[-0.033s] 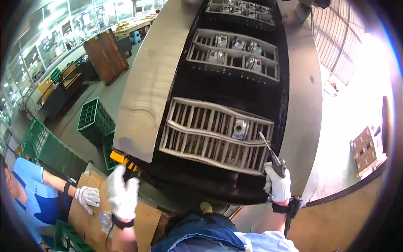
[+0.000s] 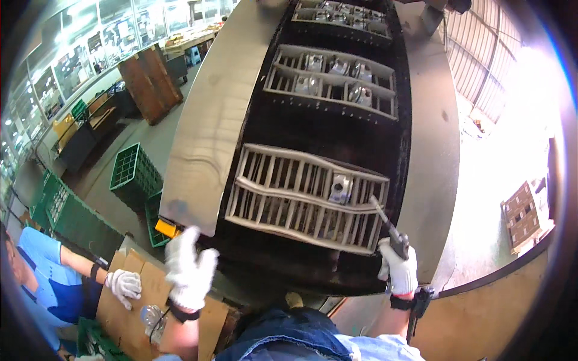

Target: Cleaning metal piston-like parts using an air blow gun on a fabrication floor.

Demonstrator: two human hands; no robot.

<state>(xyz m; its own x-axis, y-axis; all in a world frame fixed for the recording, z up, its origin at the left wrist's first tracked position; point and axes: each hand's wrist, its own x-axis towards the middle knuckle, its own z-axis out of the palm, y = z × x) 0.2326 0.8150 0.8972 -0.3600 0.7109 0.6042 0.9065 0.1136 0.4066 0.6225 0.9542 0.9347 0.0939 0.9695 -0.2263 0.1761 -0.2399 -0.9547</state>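
Observation:
My right hand (image 2: 398, 265), in a white glove, is closed round a dark-handled tool (image 2: 397, 237). Its long thin metal tip points up and left over the right end of the nearest metal rack (image 2: 283, 191); the tool's exact kind does not show. One shiny metal casting (image 2: 341, 189) with a round hole sits in that rack, left of the tip. My left hand (image 2: 191, 268), also gloved, is raised with fingers apart by the lower left corner of the dark conveyor (image 2: 325, 135), holding nothing.
Farther up the conveyor are a second rack (image 2: 328, 84) with several castings and a third rack (image 2: 343, 18). Wide metal side plates (image 2: 211, 108) flank it. Green crates (image 2: 135, 168) stand at left. A co-worker's gloved hand (image 2: 124, 286) rests on cardboard (image 2: 141, 265).
My left hand has moved up and to the right, toward the conveyor's corner. The tool's tip has dipped slightly. The racks show small shifts in the picture.

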